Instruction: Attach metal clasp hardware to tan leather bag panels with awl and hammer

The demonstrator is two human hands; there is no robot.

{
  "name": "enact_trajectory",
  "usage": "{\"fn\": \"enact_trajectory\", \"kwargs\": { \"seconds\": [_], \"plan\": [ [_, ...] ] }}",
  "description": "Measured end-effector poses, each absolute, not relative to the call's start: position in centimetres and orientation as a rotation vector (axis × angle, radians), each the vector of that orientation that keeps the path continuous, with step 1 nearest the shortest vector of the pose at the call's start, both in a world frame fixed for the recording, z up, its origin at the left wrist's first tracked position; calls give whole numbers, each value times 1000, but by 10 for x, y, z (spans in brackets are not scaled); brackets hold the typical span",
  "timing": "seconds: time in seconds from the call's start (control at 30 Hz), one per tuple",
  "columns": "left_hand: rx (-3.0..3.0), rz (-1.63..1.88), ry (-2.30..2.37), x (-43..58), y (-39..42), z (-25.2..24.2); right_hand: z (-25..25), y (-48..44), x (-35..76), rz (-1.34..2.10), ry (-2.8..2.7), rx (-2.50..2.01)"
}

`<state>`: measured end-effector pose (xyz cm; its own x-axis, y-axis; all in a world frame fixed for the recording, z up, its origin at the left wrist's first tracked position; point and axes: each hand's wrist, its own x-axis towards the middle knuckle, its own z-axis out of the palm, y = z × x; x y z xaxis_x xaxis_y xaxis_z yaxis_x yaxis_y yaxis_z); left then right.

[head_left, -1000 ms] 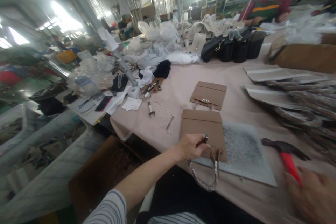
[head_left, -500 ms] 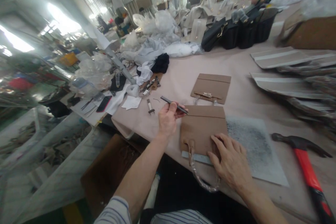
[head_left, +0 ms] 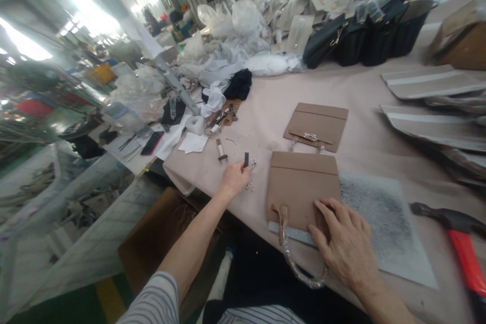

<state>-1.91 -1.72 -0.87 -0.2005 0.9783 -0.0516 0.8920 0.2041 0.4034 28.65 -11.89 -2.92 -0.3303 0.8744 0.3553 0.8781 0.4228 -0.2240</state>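
Note:
My left hand (head_left: 236,179) is closed on a slim dark rod-like tool (head_left: 246,158), with its end pointing up above the fingers. Small shiny metal pieces (head_left: 249,186) lie on the table right beside that hand. My right hand (head_left: 343,238) rests flat, fingers spread, on the lower right corner of a brown leather bag panel (head_left: 304,182). A handle (head_left: 294,263) wrapped in clear film hangs from the panel over the table edge; its right end is hidden by my hand. Under the panel lies a grey-white board (head_left: 383,228) with dark marks.
A second brown panel (head_left: 319,124) with a metal clasp lies farther back. On the right are a red-handled claw hammer (head_left: 465,248) and stacked panels (head_left: 433,124). Black bags (head_left: 368,35) and plastic wrapping (head_left: 228,61) stand behind. A phone (head_left: 152,143) lies left.
My left hand has moved away from the panel, down to the small metal pieces, and the tool has turned upright. My right hand stays on the panel. The view has shifted slightly.

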Motion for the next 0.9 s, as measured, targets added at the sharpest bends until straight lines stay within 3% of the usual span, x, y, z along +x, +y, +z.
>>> {"fn": "enact_trajectory", "kwargs": {
  "seconds": [0.2, 0.33, 0.5, 0.7, 0.83, 0.9],
  "plan": [
    [1829, 91, 2320, -26, -8, 4, -28, -117, 286, -43, -2258, -1497],
    [2003, 69, 2330, -20, -16, 4, -32, -116, 287, -77, -2262, -1468],
    [2081, 87, 2146, -6, -18, 3, -34, -114, 286, -107, -2257, -1464],
    [1873, -128, 2000, 4, 10, 5, -30, -116, 284, -68, -2261, -1493],
    [1923, -110, 1906, 0, 14, 12, -31, -117, 284, -53, -2248, -1503],
    [1929, 91, 1856, 0, 6, 17, -31, -117, 284, -34, -2242, -1513]
  ]
}}
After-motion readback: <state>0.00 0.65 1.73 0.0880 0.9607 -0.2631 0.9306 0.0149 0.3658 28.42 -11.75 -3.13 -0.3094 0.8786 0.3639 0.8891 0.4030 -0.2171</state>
